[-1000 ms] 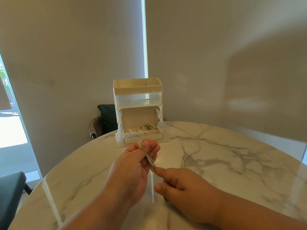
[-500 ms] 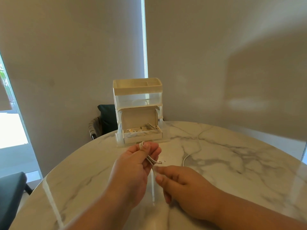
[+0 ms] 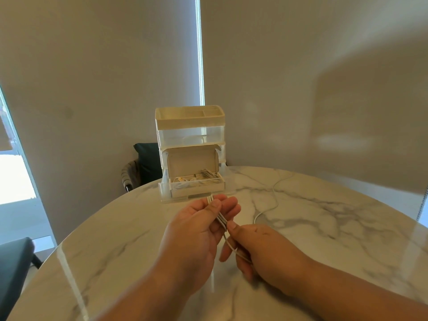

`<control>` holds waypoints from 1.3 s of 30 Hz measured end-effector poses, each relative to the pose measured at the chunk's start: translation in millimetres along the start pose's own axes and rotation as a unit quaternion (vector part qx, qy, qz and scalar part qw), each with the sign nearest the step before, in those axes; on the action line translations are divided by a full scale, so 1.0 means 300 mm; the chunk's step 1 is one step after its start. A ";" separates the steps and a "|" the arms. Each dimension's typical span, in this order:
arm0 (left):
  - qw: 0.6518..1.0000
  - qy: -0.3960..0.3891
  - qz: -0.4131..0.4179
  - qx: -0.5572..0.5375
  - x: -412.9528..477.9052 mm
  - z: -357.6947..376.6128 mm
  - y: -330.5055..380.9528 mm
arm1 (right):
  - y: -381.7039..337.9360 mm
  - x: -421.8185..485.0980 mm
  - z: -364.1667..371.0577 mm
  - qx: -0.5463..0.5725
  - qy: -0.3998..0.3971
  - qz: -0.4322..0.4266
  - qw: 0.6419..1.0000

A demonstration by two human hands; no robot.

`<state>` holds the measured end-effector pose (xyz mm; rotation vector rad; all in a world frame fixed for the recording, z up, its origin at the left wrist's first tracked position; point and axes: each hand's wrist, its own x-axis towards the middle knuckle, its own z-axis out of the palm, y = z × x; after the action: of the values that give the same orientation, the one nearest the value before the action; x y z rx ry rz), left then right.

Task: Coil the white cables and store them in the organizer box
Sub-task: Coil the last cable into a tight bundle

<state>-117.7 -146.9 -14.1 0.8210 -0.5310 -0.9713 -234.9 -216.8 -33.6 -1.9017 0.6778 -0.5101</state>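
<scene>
pale roller blinds filled the background, with a bright strip of window between them at upper centre. below, a round marble worktop took up the lower frame. at centre frame, on the far side of the worktop, stood the organizer box, its bottom drawer pulled open with coiled cables lying inside. just in front of the drawer, at lower centre, the left hand held a folded white cable, its grip clamped on the loops, thumb pressing them against the fingers. the right hand, just right of it, had its grip clamped on a strand of the same cable between thumb and curled fingers. the loose tail lay on the worktop, trailing toward the upper right. a dark chair showed behind the worktop, left of the box.
</scene>
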 end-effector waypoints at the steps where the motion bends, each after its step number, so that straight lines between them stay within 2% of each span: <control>1: 1.000 0.003 -0.001 -0.001 0.001 0.000 0.001 | -0.001 -0.001 0.000 -0.005 -0.002 0.000 1.000; 6: 0.998 0.058 0.015 -0.018 0.035 -0.025 0.020 | 0.022 0.006 0.012 -0.061 -0.028 -0.022 0.997; 9: 0.995 0.093 0.025 0.014 0.053 -0.045 0.020 | 0.032 0.008 0.023 -0.218 -0.043 -0.080 0.972; 12: 0.980 0.088 0.061 0.166 0.062 -0.061 0.007 | 0.014 0.003 0.013 -0.301 -0.024 -0.125 0.945; 16: 0.935 0.040 0.110 0.335 0.050 -0.051 -0.016 | 0.009 0.002 -0.018 -0.366 0.033 -0.171 0.914; 21: 0.891 -0.034 0.039 0.450 0.060 -0.067 -0.051 | 0.015 0.007 -0.023 -0.404 0.048 -0.227 0.885; 26: 0.872 -0.077 0.019 0.483 0.059 -0.084 -0.045 | 0.021 0.016 -0.023 -0.421 0.057 -0.273 0.863; 32: 0.905 -0.110 -0.025 0.411 0.058 -0.075 -0.037 | 0.003 0.015 -0.039 -0.413 0.064 -0.265 0.869; 34: 0.902 -0.147 -0.026 0.405 0.056 -0.076 -0.036 | 0.005 0.017 -0.041 -0.416 0.061 -0.269 0.866; 37: 0.879 -0.218 -0.032 0.423 0.059 -0.078 -0.028 | 0.019 0.014 -0.045 -0.389 0.083 -0.273 0.876; 39: 0.881 -0.228 -0.044 0.413 0.062 -0.075 -0.016 | 0.022 0.013 -0.052 -0.369 0.102 -0.267 0.885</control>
<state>-95.0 -156.6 -30.7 1.3885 -1.3859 -1.0227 -243.1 -232.3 -33.2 -2.8170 0.5039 -0.8966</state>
